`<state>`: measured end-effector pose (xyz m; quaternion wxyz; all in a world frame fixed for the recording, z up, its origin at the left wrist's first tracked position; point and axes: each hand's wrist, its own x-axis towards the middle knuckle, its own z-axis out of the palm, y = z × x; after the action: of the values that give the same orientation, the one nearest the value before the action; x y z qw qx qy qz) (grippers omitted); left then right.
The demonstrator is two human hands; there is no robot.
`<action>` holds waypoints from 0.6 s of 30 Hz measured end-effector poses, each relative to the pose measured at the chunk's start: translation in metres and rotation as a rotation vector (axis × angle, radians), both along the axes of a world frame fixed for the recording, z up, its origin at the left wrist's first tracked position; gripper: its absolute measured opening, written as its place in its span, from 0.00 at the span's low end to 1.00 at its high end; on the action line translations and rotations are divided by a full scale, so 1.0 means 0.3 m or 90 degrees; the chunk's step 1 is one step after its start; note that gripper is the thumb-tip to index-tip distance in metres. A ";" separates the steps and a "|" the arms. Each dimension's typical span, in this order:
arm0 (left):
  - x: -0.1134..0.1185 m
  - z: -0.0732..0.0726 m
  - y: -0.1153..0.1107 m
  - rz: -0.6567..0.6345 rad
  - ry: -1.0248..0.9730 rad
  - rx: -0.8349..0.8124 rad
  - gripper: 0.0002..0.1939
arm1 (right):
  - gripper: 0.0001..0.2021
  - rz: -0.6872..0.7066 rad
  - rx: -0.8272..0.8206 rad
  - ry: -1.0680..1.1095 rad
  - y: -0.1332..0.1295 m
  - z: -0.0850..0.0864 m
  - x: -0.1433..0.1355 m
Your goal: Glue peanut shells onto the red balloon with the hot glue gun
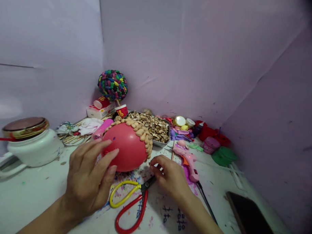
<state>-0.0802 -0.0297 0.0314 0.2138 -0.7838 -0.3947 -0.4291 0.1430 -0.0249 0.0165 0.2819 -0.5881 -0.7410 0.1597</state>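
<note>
A red balloon (129, 146) lies on the table, its upper and right side covered with rows of tan shells (141, 132). My left hand (90, 172) is at the balloon's left side, fingers spread and holding nothing. At the balloon's lower right, my right hand (169, 173) has its thumb and fingertips pinched together; what they hold, if anything, is too small to name. Scissors (129, 206) with one yellow and one red handle lie between my hands, their blades partly under the right hand.
Behind the balloon stands a metal tray (162, 143) of shells. A pink glue gun (186, 159) and black phone (251, 217) lie right. A white mug (34, 152) stands left. A multicoloured ball (112, 84) is at the back near a red cup (121, 110).
</note>
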 end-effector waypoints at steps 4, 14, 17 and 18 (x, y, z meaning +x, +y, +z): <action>0.003 -0.018 -0.028 -0.049 -0.007 -0.011 0.22 | 0.06 0.014 0.023 0.082 0.000 -0.010 0.004; 0.185 -0.057 -0.051 -0.410 0.023 -0.437 0.11 | 0.03 0.110 0.029 0.311 0.001 -0.009 -0.009; 0.243 -0.057 0.005 -0.387 -0.038 -0.619 0.11 | 0.03 0.084 0.072 0.321 -0.001 0.005 0.004; 0.257 -0.061 0.023 -0.383 -0.076 -0.656 0.11 | 0.03 0.076 0.086 0.308 -0.004 0.008 0.011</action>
<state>-0.0032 -0.0230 0.0131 -0.3473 -0.8384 -0.3239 -0.2676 0.1462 -0.0260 0.0188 0.4798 -0.4676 -0.6945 0.2622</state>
